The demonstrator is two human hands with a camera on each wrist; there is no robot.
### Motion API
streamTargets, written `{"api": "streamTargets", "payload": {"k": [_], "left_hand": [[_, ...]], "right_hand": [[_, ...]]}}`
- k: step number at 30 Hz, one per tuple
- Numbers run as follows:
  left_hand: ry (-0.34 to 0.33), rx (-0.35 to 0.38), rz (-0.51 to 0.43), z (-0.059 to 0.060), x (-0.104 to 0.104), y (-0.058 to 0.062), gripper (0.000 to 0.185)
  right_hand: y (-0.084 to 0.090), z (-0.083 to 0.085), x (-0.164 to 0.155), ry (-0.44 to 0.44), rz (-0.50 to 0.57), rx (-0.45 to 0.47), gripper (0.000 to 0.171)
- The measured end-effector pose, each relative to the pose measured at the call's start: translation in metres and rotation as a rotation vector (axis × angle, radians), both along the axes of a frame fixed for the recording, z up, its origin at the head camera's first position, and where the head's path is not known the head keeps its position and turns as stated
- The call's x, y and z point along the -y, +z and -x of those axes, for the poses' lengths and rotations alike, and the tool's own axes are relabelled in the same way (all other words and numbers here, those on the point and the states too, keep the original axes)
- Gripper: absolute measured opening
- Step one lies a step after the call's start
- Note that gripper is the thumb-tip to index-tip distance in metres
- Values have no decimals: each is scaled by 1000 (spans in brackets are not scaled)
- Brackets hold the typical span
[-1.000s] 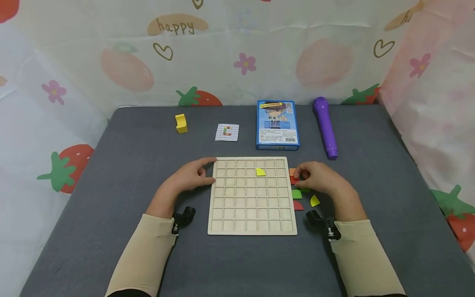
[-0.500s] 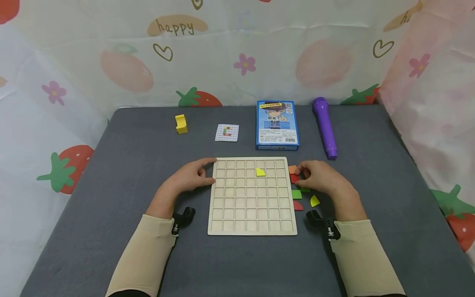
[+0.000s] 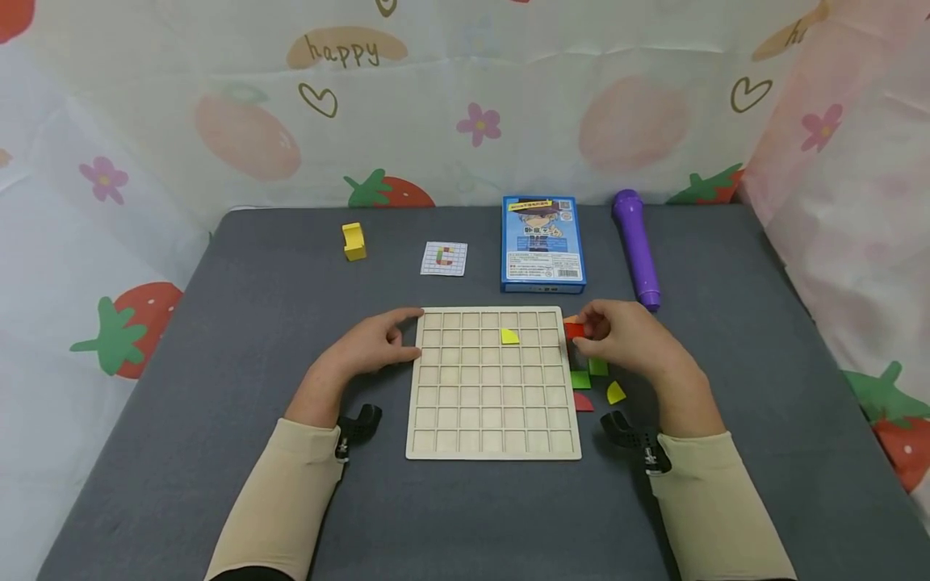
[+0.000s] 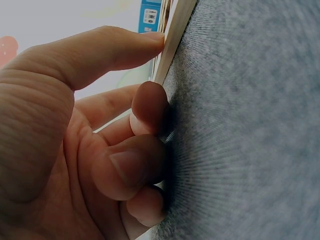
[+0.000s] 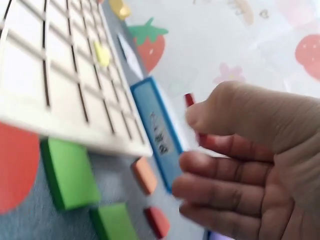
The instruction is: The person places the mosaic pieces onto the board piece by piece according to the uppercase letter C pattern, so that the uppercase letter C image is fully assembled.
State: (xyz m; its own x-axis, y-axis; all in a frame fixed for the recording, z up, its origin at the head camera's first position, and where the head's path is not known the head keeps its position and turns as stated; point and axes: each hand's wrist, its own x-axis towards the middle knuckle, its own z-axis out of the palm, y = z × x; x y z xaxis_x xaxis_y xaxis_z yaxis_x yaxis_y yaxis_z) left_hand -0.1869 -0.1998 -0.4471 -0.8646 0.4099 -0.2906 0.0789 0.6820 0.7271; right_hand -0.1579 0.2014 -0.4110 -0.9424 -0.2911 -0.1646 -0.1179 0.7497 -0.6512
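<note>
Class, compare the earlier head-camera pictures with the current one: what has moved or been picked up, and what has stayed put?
The right hand has lifted a small red tile off the grey mat, pinching it up beside the wooden grid board's far right corner. The left hand still rests against the board's left edge, and the yellow quarter-circle piece stays in its cell.

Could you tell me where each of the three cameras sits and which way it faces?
Head: above, facing forward and down at the wooden grid board; both forearms, left hand and right hand show.
Left wrist: low on the grey cloth, facing the board's edge; fingers fill it.
Right wrist: low beside the board, facing the fingers pinching a red piece.
All views share the board and blue box.
</note>
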Motion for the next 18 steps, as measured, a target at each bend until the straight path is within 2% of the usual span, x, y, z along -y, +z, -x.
{"api": "streamTargets", "payload": {"k": [8, 13, 18], "left_hand": [[-8, -8, 18, 1, 1, 0, 70], [-8, -16, 18, 0, 0, 1, 70], [-13, -26, 17, -1, 0, 1, 70]], "right_hand": [[18, -8, 22, 14, 166, -87, 26], [20, -9, 42, 18, 193, -93, 26], [16, -8, 67, 19, 169, -107, 25]]}}
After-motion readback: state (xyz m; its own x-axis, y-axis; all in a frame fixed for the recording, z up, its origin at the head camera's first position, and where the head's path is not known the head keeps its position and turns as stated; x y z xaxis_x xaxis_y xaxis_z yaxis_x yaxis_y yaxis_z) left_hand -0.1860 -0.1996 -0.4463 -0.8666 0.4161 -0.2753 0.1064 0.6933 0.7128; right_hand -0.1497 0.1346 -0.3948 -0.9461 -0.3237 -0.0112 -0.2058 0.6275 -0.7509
